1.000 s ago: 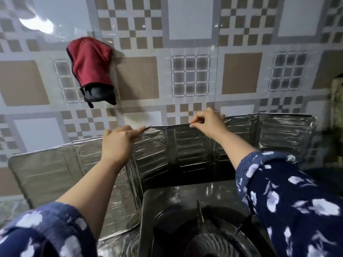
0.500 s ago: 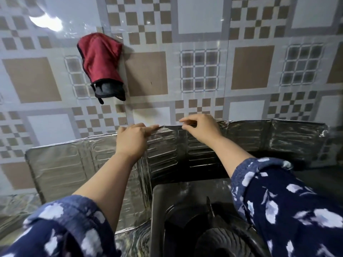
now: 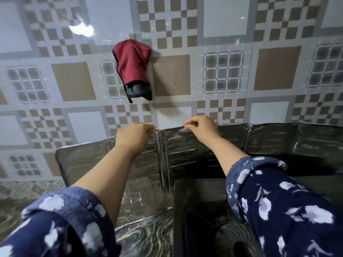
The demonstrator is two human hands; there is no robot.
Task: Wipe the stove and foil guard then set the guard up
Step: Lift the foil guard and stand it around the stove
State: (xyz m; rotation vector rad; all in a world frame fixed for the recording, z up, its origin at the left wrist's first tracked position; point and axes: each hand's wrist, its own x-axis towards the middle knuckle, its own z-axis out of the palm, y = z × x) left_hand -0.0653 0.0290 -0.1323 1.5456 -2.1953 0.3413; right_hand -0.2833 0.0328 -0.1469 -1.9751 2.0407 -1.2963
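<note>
Foil guard (image 3: 178,156) is held upright behind the stove (image 3: 200,204), its top edge pinched by the left hand (image 3: 134,136) and right hand (image 3: 201,128); the sheet between the fingers is judged light, thin and easily creased (edges possibly sharp), best gripped at the rim beside the folds

navy sleeves (image 3: 282,206) with pale blue-white floral print, cuffs pushed up, forearms bare
</note>
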